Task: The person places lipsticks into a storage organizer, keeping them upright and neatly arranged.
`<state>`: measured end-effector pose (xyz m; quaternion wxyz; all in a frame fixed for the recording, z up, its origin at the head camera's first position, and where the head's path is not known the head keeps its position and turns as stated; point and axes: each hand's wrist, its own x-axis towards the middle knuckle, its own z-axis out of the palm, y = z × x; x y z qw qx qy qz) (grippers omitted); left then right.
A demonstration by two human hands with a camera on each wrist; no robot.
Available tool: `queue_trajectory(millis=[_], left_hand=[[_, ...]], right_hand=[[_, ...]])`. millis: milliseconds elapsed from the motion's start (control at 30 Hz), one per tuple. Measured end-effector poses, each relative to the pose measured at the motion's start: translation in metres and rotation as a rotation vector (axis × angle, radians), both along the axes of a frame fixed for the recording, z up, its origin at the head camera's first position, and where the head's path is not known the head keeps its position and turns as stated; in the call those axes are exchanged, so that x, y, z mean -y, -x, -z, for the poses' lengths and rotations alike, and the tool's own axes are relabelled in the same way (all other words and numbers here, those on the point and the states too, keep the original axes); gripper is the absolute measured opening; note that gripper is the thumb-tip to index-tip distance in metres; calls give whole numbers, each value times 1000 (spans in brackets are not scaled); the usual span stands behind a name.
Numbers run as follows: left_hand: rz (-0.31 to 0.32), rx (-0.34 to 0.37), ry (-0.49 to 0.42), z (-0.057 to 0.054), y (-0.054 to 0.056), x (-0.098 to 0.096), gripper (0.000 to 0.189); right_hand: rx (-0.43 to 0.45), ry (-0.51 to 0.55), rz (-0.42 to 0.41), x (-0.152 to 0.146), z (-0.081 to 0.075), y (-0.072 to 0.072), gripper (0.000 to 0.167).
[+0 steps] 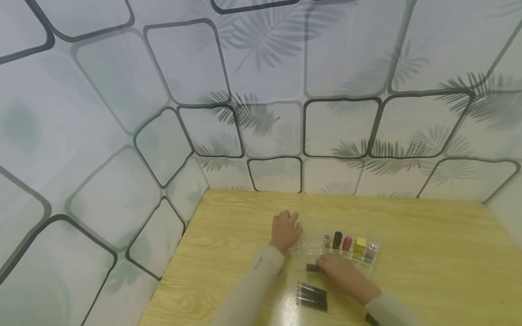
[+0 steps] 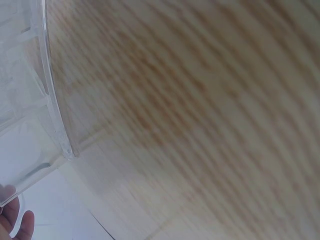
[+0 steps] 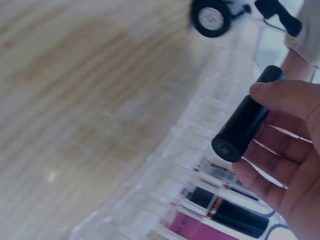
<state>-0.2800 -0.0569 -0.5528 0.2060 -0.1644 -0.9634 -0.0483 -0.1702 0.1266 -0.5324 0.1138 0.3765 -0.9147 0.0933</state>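
Observation:
My right hand (image 1: 340, 274) pinches a dark lipstick tube (image 3: 240, 127) between thumb and fingers, just in front of the clear cosmetics organizer (image 1: 311, 250). My left hand (image 1: 285, 231) rests at the organizer's left end, its fingertips (image 2: 9, 192) right at the clear edge in the left wrist view. Standing in the organizer are a black lipstick (image 1: 337, 240), a pink lipstick (image 1: 347, 243), a gold cube-shaped item (image 1: 360, 245) and small clear-topped items at either side. The slots at its left end hold nothing.
Two black tubes with clear ends (image 1: 311, 290) lie side by side on the wooden table (image 1: 440, 253), nearer the person than the organizer. Patterned wall covering (image 1: 273, 131) rises behind the table's far edge and along its left side.

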Motion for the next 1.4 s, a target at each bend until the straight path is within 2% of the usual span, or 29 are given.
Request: queue_trajectory(millis=[133,400,567,800,933,1100,1200,1400], left_hand=[[2,9,-1,-2,-2,0,26],[0,-3,0,-4,-4,0,26],[6,-26,-6,-2,-3,1,25],[20,-70,-11,0,-3,1,22],[15,-71,-5,-2,-3,1,22],[5,-47,-4,-2,-3,1,23],[1,-33,-7,-1,-2,1,24],[5,-44,-7,3,0,1,25]], right_hand=[[45,49,11,1,-8,2,12],[223,241,-1,1,-33,4,11],[245,340,-30,0,-47,9,14],[296,382,-13,-1,-62,12,17],[320,421,-2,-1,-67,13,18],[373,541,-29,-2,-68,17,21],[414,595,-47,-2,-68,19,22],[526,638,-10,-4,-74,21,25]])
